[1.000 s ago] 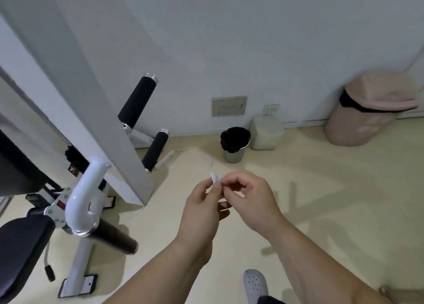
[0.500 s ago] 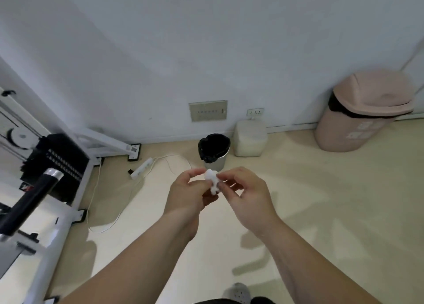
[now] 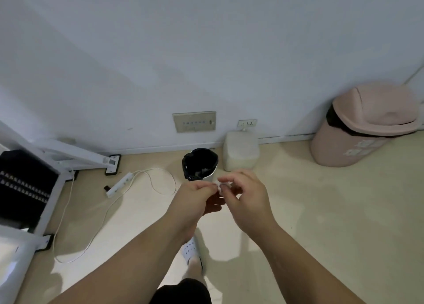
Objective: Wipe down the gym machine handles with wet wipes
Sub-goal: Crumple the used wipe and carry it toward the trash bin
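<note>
- White tubing of the gym machine frame [image 3: 75, 153] and its black weight stack [image 3: 23, 184] sit at the far left edge; no handle shows in this view, so whether any has been wiped cannot be read here.
- On the floor just right of the frame lie a white power strip [image 3: 119, 184] and its looping cord.
- Left hand [image 3: 195, 197]: fingers curled in, thumb and forefinger pinched narrow on one side of a small balled wet wipe [image 3: 220, 186].
- That wipe sits right between the two hands, held at the fingertips of both, in front of and above the small black-lined bin [image 3: 200, 163]; only a scrap of white shows, the rest is hidden by the fingers.
- Right hand [image 3: 246, 197]: thumb and forefinger closed on the wipe's other side, remaining fingers loosely spread.
- Further right stand a white jug [image 3: 241, 153] against the wall and a pink lidded bin [image 3: 367, 124], well apart from the hands.
- My reading: the wipe looks used and wadded, with the person facing away from the machine towards the bins, so this wipe's work seems over and dropping it is what remains.
</note>
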Demonstrator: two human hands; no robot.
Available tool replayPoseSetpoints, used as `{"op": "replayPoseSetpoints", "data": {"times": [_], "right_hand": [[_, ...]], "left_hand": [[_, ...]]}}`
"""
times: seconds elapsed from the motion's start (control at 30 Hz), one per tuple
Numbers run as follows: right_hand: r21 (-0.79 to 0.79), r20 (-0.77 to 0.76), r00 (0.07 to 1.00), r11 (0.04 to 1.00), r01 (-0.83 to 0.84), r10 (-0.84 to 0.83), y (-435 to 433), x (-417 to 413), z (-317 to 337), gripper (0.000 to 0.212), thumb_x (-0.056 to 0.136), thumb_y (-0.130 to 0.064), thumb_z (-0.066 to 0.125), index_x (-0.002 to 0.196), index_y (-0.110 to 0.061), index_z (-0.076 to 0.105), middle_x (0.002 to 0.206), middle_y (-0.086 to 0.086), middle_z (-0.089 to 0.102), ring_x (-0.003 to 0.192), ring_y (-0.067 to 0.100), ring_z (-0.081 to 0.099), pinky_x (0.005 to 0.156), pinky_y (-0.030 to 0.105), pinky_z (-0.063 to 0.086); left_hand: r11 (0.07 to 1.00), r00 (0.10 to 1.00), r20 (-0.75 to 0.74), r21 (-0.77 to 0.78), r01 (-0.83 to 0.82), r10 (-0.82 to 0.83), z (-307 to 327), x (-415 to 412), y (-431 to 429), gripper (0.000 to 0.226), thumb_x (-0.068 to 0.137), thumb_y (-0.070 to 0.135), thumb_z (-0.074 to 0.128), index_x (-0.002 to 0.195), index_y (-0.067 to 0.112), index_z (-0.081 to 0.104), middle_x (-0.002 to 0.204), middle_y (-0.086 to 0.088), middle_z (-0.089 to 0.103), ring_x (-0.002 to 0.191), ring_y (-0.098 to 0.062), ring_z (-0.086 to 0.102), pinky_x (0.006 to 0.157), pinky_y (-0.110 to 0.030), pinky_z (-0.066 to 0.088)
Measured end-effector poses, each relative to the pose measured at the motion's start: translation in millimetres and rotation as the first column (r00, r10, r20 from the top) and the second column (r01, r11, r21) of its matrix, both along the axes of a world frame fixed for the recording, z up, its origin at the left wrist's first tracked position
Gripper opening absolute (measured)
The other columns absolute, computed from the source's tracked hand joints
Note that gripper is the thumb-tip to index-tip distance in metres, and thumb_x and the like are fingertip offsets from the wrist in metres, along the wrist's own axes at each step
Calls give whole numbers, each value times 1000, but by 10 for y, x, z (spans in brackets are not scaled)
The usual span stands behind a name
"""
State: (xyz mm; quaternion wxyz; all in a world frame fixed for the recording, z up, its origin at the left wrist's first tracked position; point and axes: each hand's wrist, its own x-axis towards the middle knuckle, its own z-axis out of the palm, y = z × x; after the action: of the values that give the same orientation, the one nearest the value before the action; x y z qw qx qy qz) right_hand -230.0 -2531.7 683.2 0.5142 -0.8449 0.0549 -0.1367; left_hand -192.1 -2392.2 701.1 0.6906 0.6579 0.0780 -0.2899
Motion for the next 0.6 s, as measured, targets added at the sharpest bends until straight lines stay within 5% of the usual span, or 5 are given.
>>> {"op": "replayPoseSetpoints", "data": {"times": [0.2,0.47,0.6], "right_hand": [[-74,-90,996,997,19,-25,-283,989,-151,22,88,-19,74,108,-28,76,105,-15,69,101,8,66,84,28,57],[88,-233,970,993,84,-61,-360,2241,-260,16,86,-12,77,93,-25,76,84,-12,69,78,5,67,69,17,53],[23,-337,941,1000,-2,10,-612,2835,-507,19,85,-12,76,89,-27,67,70,-10,62,61,2,56,60,11,44]], "left_hand": [[994,992,-118,-109,27,-40,-127,1208,-225,19,93,4,66,82,9,80,91,-16,77,76,-23,70,76,-36,58],[996,985,-147,13,90,-87,-258,2553,-323,12,90,5,70,80,12,70,83,-14,74,68,-22,69,68,-37,55],[990,982,-175,134,-45,69,-456,3029,-235,7,97,11,62,95,9,69,85,-11,72,66,-20,64,64,-34,53]]}}
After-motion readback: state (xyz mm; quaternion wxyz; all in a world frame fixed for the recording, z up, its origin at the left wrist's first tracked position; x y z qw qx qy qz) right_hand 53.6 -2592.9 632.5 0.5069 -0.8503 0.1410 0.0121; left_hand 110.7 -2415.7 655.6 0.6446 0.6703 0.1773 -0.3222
